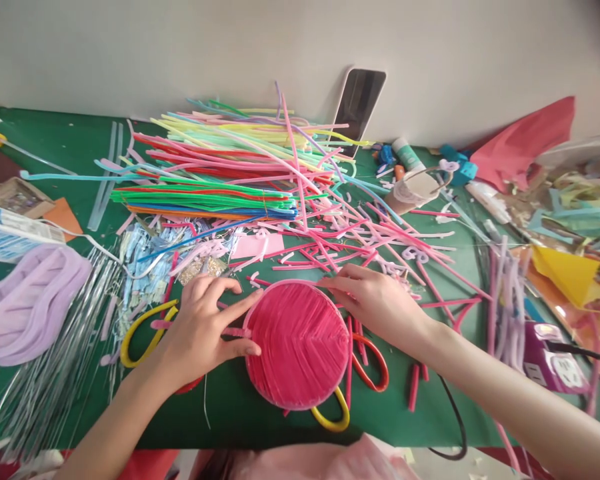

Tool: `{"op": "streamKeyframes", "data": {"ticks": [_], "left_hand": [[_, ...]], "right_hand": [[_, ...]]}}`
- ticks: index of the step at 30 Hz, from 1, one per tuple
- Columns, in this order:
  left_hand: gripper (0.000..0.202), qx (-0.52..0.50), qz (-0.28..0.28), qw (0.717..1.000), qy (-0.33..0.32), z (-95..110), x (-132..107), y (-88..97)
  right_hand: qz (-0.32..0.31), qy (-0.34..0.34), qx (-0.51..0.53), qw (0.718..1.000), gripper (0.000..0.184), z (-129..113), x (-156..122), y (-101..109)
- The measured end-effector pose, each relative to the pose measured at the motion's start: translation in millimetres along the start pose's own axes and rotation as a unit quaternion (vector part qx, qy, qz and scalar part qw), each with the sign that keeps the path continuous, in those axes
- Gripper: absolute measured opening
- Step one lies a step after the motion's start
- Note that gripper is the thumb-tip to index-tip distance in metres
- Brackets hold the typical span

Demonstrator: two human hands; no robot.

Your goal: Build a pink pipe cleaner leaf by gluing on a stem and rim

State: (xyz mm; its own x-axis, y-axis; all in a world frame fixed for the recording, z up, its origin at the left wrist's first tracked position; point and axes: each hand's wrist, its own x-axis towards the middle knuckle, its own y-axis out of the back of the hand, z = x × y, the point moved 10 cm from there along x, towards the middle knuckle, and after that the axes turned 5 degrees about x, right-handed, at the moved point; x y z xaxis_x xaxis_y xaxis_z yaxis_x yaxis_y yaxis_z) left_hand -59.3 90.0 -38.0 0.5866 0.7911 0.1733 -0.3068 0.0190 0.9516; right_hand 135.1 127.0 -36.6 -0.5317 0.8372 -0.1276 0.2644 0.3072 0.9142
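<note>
A round pink disc [300, 347] made of woven pipe cleaners lies on the green table [240, 413] in front of me. My left hand [200, 330] rests at its left rim, thumb and forefinger pinching a short pink pipe cleaner end [235, 331]. At the disc's upper right rim, my right hand [375, 300] presses its fingers down on the edge. Yellow [143, 330] and orange [370, 363] curved bands lie under and beside the disc.
A big pile of coloured pipe cleaners [240, 167] fills the table's middle. A phone [357, 107] leans on the wall. A paper cup [413, 190], red paper [525, 143], a lilac woven piece [25, 300] and a purple glue gun [550, 360] lie around.
</note>
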Motion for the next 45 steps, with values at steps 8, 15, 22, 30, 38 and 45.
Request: {"op": "streamKeyframes", "data": {"ticks": [8,15,22,30,38,45], "left_hand": [[0.081,0.019,-0.051,0.996,-0.068,-0.1,39.3,-18.2],[0.083,0.035,-0.037,0.996,-0.071,-0.1,37.0,-19.2],[0.088,0.054,-0.03,0.993,-0.101,9.3,43.8,-16.2],[0.084,-0.004,-0.06,0.993,-0.101,7.1,49.1,-26.7],[0.084,-0.031,-0.062,0.993,-0.093,5.8,49.5,-26.6],[0.083,-0.023,-0.058,0.994,-0.085,4.5,50.0,-28.0]], "right_hand": [[-0.019,-0.009,-0.013,1.0,0.029,-3.5,2.5,-1.2],[-0.036,-0.017,-0.015,0.999,0.028,-5.2,-0.6,-5.8],[-0.045,-0.024,-0.022,0.998,0.029,-5.9,-3.4,-10.0],[-0.008,-0.013,-0.026,1.0,0.03,-9.3,-5.0,-3.4],[0.013,-0.006,-0.031,0.999,0.033,-10.9,-14.9,-8.2],[0.027,-0.019,-0.016,0.999,0.036,-7.4,-21.5,-9.1]]}}
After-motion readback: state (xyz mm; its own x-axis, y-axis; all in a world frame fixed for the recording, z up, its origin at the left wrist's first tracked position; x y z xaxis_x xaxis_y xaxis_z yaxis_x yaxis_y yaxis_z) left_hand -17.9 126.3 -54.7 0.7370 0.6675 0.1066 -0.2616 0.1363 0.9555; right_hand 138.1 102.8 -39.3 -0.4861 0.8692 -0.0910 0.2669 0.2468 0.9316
